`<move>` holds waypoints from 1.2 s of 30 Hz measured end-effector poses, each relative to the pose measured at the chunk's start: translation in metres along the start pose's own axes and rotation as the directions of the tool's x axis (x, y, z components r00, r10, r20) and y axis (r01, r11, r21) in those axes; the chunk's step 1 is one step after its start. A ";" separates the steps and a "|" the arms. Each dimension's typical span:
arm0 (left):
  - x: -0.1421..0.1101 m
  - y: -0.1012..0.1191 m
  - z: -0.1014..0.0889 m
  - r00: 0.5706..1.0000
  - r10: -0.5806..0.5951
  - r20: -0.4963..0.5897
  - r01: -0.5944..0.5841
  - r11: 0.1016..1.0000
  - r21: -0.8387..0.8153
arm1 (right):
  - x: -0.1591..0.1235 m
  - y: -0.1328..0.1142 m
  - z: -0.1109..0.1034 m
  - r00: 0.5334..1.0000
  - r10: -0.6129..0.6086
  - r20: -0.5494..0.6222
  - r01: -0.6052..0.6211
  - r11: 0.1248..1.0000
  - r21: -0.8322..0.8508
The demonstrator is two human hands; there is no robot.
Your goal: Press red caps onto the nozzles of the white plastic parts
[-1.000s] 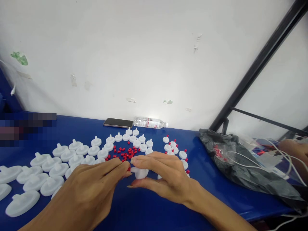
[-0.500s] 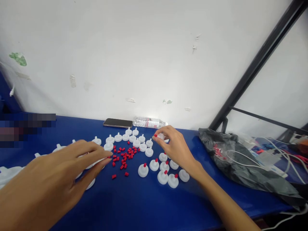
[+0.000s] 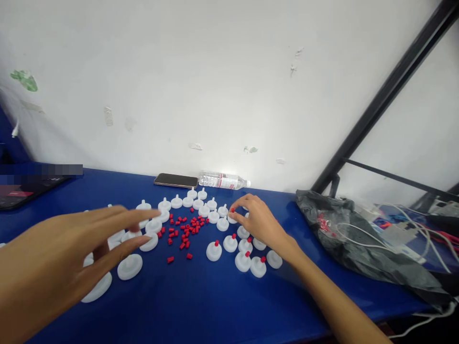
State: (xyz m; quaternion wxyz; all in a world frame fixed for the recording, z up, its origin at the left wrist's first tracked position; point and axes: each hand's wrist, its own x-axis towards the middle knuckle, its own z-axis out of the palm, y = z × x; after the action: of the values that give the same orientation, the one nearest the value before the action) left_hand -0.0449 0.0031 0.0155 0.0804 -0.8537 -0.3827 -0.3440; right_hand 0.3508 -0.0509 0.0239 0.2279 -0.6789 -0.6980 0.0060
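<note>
My right hand (image 3: 256,220) has its thumb and fingertips closed around a white round cap with a spout (image 3: 232,218), a red tip on the spout. This cap looks upright, at or close to the blue table (image 3: 172,306). My left hand (image 3: 82,243) hovers over more white spouted caps (image 3: 129,266), thumb and fingers apart, nothing between them. Small red tubular caps (image 3: 188,229) lie loose between the hands. Below my right hand stand several white caps with red tips (image 3: 243,261); my fingers and wrist partly hide others.
A phone (image 3: 175,180) and a lying plastic bottle (image 3: 222,180) rest against the wall. A dark plastic bag (image 3: 355,258) with cables around it spreads over the right side. At the far left lies a dark flat device (image 3: 39,188), partly blurred out.
My left thumb and fingers have parted from a pinch and drawn left. My right hand has lowered its red-tipped white cap slightly, and the cap now looks more upright.
</note>
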 end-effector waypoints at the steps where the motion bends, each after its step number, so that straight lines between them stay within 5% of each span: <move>1: -0.004 -0.002 0.004 0.999 0.029 0.032 -0.030 0.999 0.031 | 0.000 0.000 0.001 1.000 0.006 0.000 -0.006 1.000 -0.005; 7: -0.029 -0.012 0.019 0.940 -0.050 0.337 -0.004 0.987 0.158 | -0.006 -0.002 0.003 0.996 0.052 -0.070 -0.055 0.998 -0.041; 19: -0.027 -0.008 0.031 0.942 0.095 0.323 -0.094 0.995 -0.019 | -0.016 -0.022 0.008 0.993 0.010 -0.118 -0.008 1.000 0.019; 27: -0.022 0.012 0.038 0.905 0.049 0.423 -0.040 0.999 -0.029 | -0.015 -0.024 0.006 0.997 0.025 -0.067 -0.024 1.000 0.013; 36: -0.003 0.028 0.029 0.844 0.139 0.518 -0.058 0.984 -0.171 | -0.018 -0.030 -0.002 0.969 -0.132 -0.206 0.205 0.900 0.385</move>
State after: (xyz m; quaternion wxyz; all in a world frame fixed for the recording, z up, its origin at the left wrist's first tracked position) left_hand -0.0113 -0.0064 -0.0046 -0.0741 -0.9373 -0.3189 -0.1193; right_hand 0.3225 -0.0715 0.0297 0.4228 -0.5520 -0.7153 0.0701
